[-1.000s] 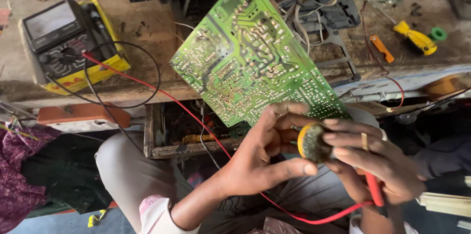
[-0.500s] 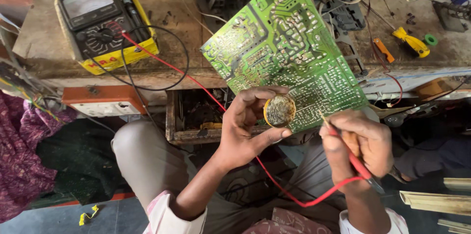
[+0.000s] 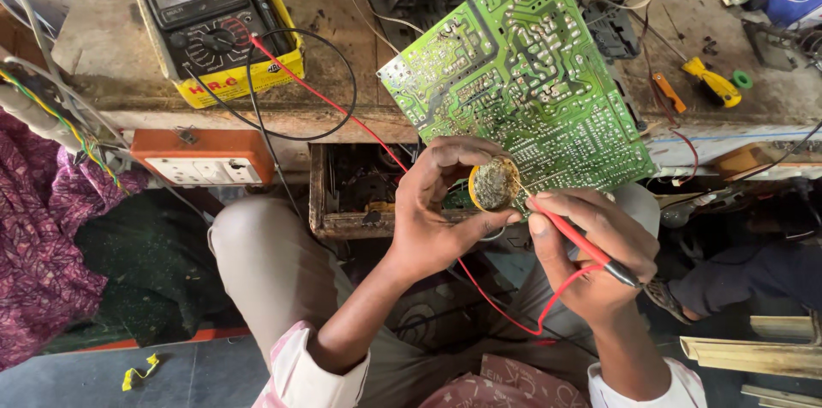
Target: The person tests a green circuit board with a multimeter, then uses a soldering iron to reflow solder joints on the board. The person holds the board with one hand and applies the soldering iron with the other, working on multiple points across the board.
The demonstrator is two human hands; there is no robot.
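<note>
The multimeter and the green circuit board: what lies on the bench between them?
In the head view, between multimeter and green circuit board, a looped black lead and red lead cross the bench.

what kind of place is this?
Most likely a small electronics repair bench. An analog multimeter sits on the worn wooden worktop, a bare green circuit board leans at its edge, and the right hand holds a red test probe.
</note>
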